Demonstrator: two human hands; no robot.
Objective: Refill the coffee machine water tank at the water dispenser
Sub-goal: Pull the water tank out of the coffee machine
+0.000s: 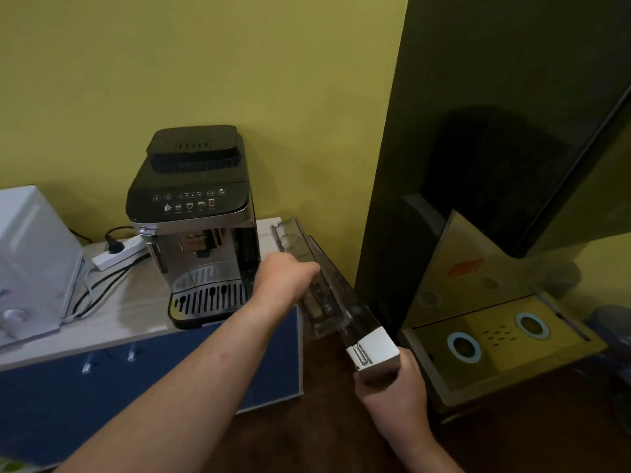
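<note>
The black and silver coffee machine (196, 233) stands on a pale counter (112, 322) against the yellow wall. Its clear water tank (336, 288), long and narrow with a white front end, is out of the machine and tilted in the air to the machine's right. My left hand (286, 274) grips the tank's middle from the left side. My right hand (389, 387) holds the white front end from below. The far end of the tank hangs close to the counter's right back corner.
A white appliance (30, 254) stands at the counter's left, with a white power strip (119, 252) and black cables beside it. Blue cabinet fronts (68, 387) sit below. A tall dark glossy panel (478, 165) rises at the right, with a reflective surface (495, 336) showing two blue rings.
</note>
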